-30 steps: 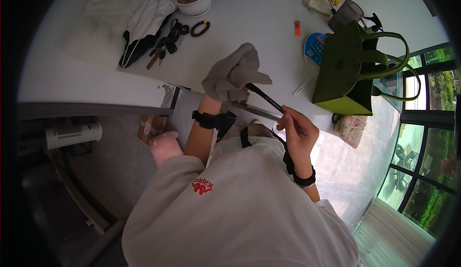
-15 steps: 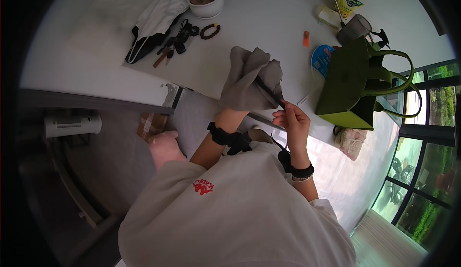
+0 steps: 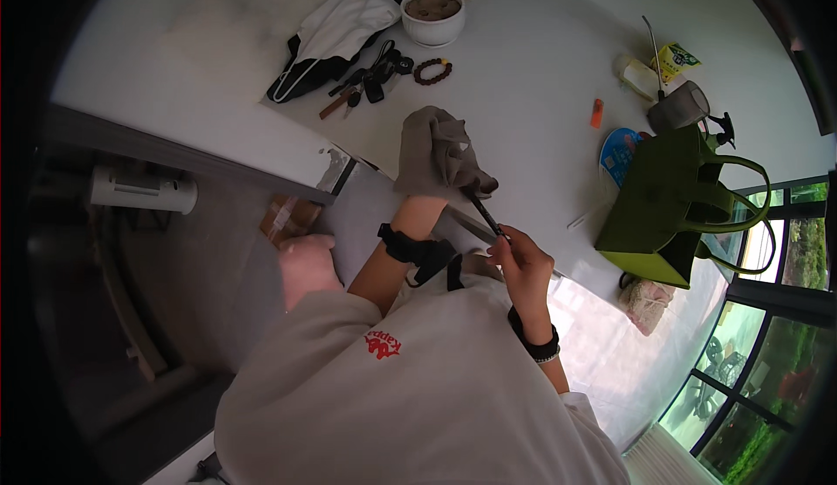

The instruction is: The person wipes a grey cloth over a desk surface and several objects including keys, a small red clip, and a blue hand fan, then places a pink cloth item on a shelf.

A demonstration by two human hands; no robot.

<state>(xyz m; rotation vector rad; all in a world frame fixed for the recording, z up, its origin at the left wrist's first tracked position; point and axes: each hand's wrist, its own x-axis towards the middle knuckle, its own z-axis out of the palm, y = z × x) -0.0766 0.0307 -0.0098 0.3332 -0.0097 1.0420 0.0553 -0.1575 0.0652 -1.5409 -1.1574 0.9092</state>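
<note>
A grey-brown cloth (image 3: 429, 156) drapes over my left hand (image 3: 422, 211) and hides its fingers; only the skin near the wrist shows. The cloth is bunched round the upper end of a slim black pen-like stick (image 3: 486, 214). Pinched between the thumb and fingers of my right hand (image 3: 528, 267) is the stick's lower end. Both hands are in front of my body, by the near edge of the white table (image 3: 523, 67).
On the table are a white pot (image 3: 433, 32), a bead bracelet (image 3: 433, 71), keys (image 3: 377, 74), a black-and-white item with cords (image 3: 344, 32), an orange piece (image 3: 596, 113), a grey watering can (image 3: 680, 108) and a green bag (image 3: 649, 210). A carton (image 3: 290, 216) lies below.
My right hand has moved down away from the cloth, and more of the stick shows. The cloth has closed into a tighter bunch. The tabletop things have shifted rightward and down in view.
</note>
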